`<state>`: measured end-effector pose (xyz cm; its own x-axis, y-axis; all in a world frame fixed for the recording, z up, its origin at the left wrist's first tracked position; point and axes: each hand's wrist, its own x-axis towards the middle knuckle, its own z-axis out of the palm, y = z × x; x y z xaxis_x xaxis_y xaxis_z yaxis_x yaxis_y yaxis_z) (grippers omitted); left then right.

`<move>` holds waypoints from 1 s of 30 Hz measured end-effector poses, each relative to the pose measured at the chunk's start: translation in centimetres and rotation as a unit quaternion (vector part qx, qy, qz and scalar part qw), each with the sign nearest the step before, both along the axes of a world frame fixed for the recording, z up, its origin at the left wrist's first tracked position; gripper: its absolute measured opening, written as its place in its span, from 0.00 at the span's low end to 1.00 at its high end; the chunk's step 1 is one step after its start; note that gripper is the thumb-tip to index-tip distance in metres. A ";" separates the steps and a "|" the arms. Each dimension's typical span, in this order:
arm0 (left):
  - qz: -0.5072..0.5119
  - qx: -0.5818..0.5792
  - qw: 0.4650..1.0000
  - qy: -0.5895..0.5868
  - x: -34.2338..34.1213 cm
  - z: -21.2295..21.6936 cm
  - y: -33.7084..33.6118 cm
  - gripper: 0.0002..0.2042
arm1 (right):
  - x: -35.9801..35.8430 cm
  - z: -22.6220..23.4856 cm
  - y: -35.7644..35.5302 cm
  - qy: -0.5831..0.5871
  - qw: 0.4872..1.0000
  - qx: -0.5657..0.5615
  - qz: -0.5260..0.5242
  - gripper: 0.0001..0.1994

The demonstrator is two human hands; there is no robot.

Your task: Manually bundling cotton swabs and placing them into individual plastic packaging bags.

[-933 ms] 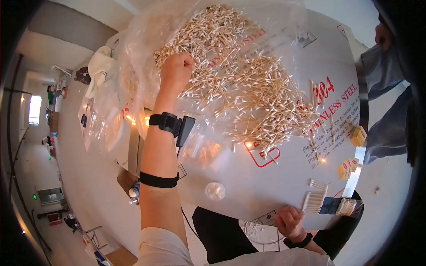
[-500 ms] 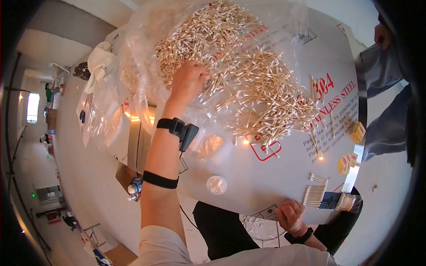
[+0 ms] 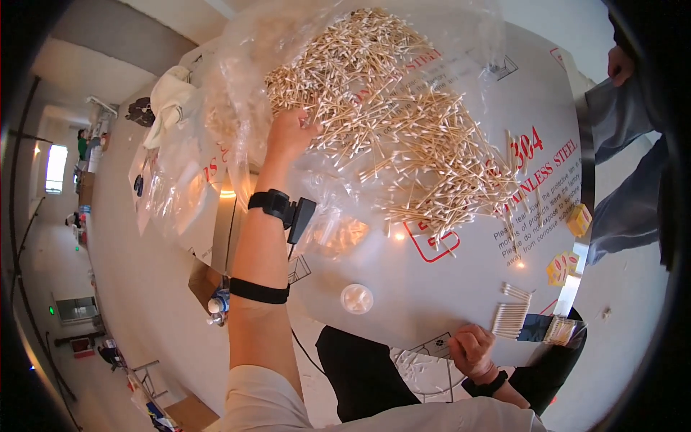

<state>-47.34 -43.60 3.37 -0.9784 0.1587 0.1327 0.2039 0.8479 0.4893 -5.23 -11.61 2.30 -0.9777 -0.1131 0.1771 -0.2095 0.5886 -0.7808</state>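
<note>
Bright window (image 3: 55, 169), pale floor (image 3: 137, 288)

Cotton swabs (image 3: 443, 155) tan, white-tipped; tabletop (image 3: 410, 306) grey, printed red, black; box (image 3: 579, 219) yellow.

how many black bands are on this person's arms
3 in view: a wide band at the left wrist, a plain strap higher up the left forearm, and a dark wristband on the right wrist. Any under the sleeves would be hidden.

Left arm (image 3: 260, 248) extended forward, left hand (image 3: 290, 137) curled; right hand (image 3: 473, 353) loosely fisted, further back.
</note>
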 end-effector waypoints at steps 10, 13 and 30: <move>-0.091 0.051 0.995 -0.003 1.4 -0.3 6.4 0.08 | 0.1 -0.2 0.1 -0.010 1.000 -0.002 -0.008 0.08; -0.090 0.060 0.993 -0.051 1.1 -0.3 7.3 0.10 | 0.2 -0.3 0.1 -0.010 1.000 0.002 -0.012 0.08; 0.011 0.069 0.995 0.073 4.2 6.7 4.5 0.20 | 0.2 0.2 -0.4 0.043 0.999 0.004 -0.021 0.07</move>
<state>-43.18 -39.10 10.05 -0.9499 0.1074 0.2934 0.2635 0.7801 0.5674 -5.00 -12.04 2.46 -0.9627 -0.0739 0.2602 -0.2507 0.6053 -0.7555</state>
